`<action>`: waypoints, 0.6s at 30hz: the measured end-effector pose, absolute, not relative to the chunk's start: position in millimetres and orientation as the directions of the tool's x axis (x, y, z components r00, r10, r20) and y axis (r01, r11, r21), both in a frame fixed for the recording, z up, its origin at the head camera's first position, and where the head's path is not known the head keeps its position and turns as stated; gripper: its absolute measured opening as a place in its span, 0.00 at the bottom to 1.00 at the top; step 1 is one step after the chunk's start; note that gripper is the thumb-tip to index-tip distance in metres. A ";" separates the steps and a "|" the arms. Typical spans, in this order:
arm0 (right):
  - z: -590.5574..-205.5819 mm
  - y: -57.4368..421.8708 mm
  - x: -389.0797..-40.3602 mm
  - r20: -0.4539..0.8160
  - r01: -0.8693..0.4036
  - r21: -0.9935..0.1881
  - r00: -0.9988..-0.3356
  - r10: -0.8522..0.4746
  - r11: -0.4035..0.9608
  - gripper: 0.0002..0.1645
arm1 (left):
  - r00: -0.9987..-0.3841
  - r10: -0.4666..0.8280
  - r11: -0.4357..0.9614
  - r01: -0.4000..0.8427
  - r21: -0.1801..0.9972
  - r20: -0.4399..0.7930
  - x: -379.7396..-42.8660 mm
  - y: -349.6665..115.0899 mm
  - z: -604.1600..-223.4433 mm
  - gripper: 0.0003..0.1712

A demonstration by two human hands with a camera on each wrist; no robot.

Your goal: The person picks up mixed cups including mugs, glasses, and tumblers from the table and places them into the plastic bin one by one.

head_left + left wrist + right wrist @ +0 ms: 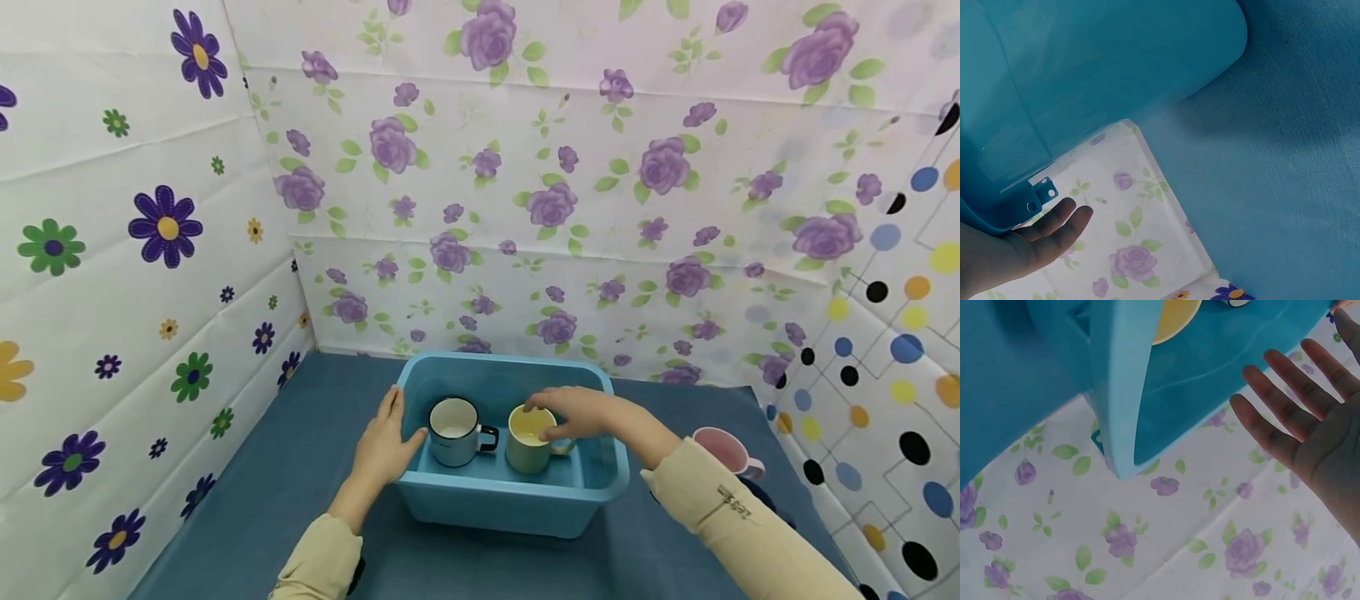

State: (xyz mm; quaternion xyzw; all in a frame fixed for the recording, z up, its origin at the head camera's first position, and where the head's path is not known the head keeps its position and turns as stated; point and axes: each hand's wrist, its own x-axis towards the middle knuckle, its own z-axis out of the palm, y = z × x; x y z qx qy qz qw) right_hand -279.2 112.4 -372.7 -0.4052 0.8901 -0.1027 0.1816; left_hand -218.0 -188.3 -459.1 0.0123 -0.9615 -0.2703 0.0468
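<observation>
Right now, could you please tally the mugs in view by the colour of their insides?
White-lined mug, in the blue bin: 1
Yellow-lined mug, also in the bin: 1
Pink-lined mug, outside the bin: 1
Total: 3 mugs

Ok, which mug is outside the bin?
The pink mug, right of the bin; the yellow-lined mug and black-handled mug are both inside it.

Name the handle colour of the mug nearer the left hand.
The handle is black, seen best in the head view.
</observation>
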 end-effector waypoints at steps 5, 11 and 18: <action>-366.0 122.9 -272.5 -0.200 -0.704 -0.314 -0.607 -0.769 0.637 0.28 | -0.995 -0.048 0.851 0.006 0.526 0.089 -220.4 -189.7 -457.5 0.46; -359.2 134.5 -266.3 -0.177 -0.700 -0.331 -0.612 -0.771 0.632 0.28 | -0.993 -0.056 0.855 0.004 0.518 0.100 -220.7 -189.7 -456.6 0.46; -359.6 152.9 -257.2 -0.133 -0.708 -0.326 -0.621 -0.772 0.626 0.29 | -0.994 -0.048 0.857 0.008 0.515 0.095 -218.7 -188.5 -459.9 0.46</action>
